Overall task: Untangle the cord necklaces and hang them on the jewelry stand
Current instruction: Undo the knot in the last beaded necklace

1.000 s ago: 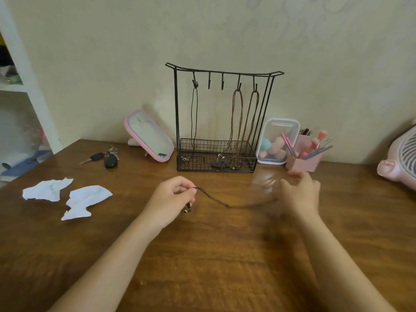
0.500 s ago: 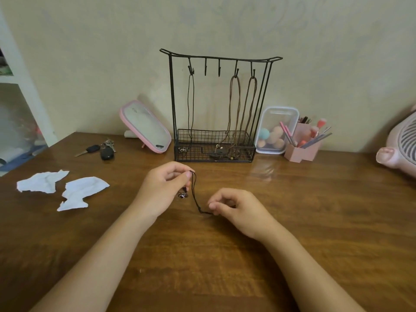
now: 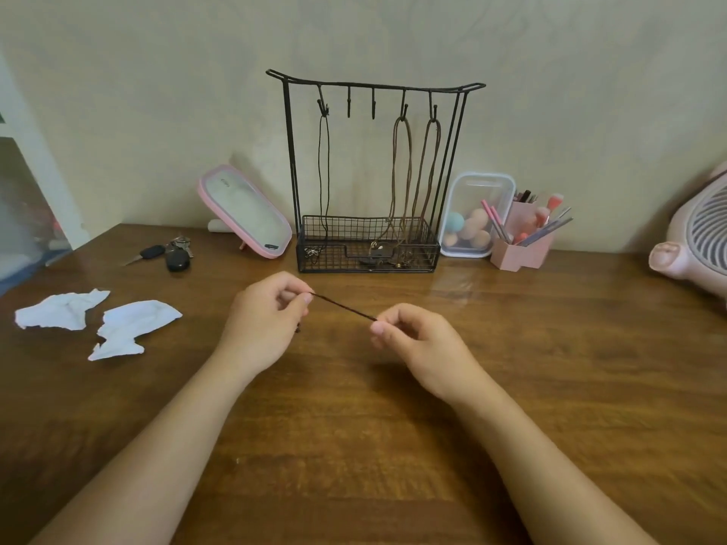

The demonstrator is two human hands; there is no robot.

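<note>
Your left hand (image 3: 262,320) and right hand (image 3: 415,342) each pinch the dark cord necklace (image 3: 343,306), taut above the middle of the table (image 3: 354,434), before the jewelry stand (image 3: 291,159) at the far edge; pulling harder may cinch any hidden knot.

Nothing readable; the dark label (image 3: 271,247) on the pink mirror (image 3: 246,212) is blurred.

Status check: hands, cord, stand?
Left hand and right hand each pinch dark cord, taut between them. Jewelry stand: three necklaces hung, two middle hooks free. Nothing between hands and stand.
</note>
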